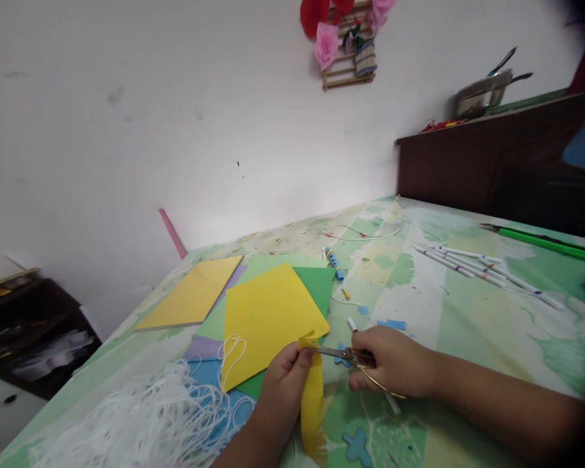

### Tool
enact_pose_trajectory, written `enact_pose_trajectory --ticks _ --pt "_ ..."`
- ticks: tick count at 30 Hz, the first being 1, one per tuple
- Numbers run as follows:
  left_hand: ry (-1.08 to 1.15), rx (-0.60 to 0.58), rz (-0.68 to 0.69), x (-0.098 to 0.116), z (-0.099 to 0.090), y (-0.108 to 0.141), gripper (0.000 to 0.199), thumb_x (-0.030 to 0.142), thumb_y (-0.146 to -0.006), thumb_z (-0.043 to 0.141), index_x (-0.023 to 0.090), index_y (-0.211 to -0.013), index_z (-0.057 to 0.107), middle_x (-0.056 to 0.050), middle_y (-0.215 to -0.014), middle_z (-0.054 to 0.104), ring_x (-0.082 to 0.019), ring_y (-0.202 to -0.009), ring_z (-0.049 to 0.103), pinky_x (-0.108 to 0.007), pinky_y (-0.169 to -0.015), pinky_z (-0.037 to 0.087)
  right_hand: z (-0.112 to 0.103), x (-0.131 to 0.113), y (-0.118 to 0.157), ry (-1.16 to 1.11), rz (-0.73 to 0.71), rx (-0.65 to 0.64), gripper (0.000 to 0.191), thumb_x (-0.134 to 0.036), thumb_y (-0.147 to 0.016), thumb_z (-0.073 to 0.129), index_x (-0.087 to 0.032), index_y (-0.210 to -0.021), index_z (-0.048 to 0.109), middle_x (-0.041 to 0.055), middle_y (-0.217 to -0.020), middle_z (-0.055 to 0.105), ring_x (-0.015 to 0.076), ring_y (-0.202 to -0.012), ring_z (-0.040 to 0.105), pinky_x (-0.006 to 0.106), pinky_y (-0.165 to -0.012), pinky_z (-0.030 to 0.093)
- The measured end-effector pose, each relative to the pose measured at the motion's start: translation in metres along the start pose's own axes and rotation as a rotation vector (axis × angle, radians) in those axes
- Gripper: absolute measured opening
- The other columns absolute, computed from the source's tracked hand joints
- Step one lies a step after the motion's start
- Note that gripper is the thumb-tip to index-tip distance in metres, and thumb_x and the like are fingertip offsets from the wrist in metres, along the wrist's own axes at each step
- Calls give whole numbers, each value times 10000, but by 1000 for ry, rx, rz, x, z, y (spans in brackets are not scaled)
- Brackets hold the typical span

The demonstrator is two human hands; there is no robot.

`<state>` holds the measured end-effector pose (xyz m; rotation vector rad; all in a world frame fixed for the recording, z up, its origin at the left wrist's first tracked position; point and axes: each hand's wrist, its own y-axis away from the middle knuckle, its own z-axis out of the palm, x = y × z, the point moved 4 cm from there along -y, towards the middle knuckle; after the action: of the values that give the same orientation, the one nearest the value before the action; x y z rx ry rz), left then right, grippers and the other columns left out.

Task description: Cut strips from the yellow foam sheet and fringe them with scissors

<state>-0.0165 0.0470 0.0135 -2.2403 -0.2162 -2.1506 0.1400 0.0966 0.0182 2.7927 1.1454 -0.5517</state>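
My left hand pinches a long yellow paper strip near its top end; the strip hangs down toward the bottom edge, with a fringed-looking right side. My right hand is closed round the handles of a pair of scissors. The blades point left and meet the strip's top end, close to my left fingertips. Behind my hands a yellow paper sheet lies over a green sheet. A white stick-like piece shows below my right hand, partly hidden.
A tangled heap of white string covers the front left. White pens and a green cutter lie at right. Yellow sheets rest at left. Blue scraps are scattered nearby. A dark cabinet borders the back right.
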Motion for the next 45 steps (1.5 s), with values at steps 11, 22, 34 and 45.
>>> enact_pose_trajectory --ticks 11,22,34,45 --pt "47 -65 -30 0 2 3 229 358 -702 480 151 -715 575 3 -635 558 -122 -587 463 -221 -540 359 -1 -3 0 40 -8 -6 467 -641 -616 403 -185 -629 500 -5 -568 516 111 -491 404 206 -425 213" --pt "90 -64 -26 -2 2 1 216 338 -704 489 141 -731 574 9 -630 565 -112 -578 471 -213 -538 367 0 -2 -1 25 -33 -2 482 -645 -631 378 -181 -618 507 -5 -550 523 110 -485 414 205 -419 213" --pt "59 -28 -12 -2 -1 4 209 334 -706 486 142 -713 569 9 -624 547 -116 -584 458 -213 -540 364 1 -3 -1 33 -36 7 447 -618 -639 409 -183 -623 514 5 -569 543 125 -509 455 208 -425 224" --pt "105 -20 -22 -3 -1 3 193 331 -696 497 155 -689 575 18 -603 551 -118 -581 471 -211 -544 369 2 -2 -2 47 -24 -10 405 -577 -657 431 -183 -621 518 10 -572 549 128 -518 460 212 -432 225"
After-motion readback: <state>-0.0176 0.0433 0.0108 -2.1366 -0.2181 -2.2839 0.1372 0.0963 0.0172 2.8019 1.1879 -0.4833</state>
